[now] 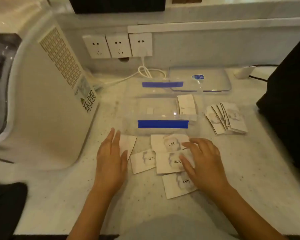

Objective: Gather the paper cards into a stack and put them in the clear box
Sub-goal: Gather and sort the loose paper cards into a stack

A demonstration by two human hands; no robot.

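A clear box with blue clasps stands open on the counter, with one card leaning inside at its right end. Several white "love" cards lie loose in front of it: one by the box, one left of centre, one in the middle, one nearest me. My left hand lies flat, fingers apart, on a blank card. My right hand rests with spread fingers on the middle cards. A fanned bunch of cards lies right of the box.
The box's clear lid lies behind it. A white appliance stands at the left, with wall sockets and a white cable behind. A black object fills the right edge, dark cloth the near left.
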